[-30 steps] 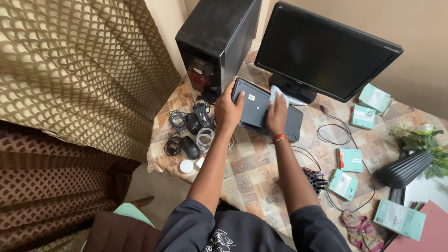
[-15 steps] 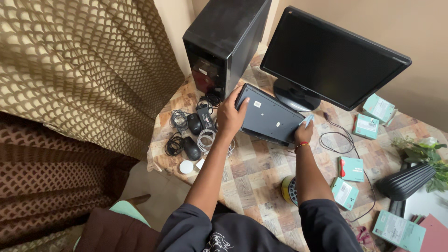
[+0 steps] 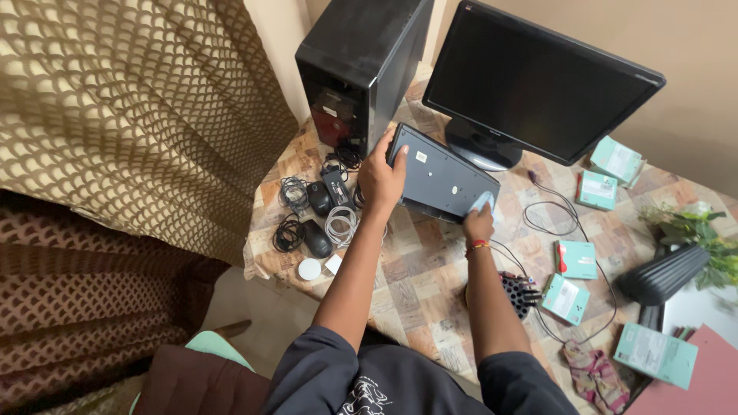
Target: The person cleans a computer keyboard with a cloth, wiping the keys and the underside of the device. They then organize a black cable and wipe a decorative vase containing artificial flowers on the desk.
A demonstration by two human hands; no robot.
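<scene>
One dark, underside-up tilted keyboard

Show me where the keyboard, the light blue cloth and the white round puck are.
keyboard (image 3: 438, 180), head view, middle of its grey underside.
light blue cloth (image 3: 482, 202), head view, its exposed tip.
white round puck (image 3: 309, 269), head view, its top face.

Keyboard underside matt dark plastic; wiping cloth soft, pale blue; tabletop glossy wood-pattern.
</scene>
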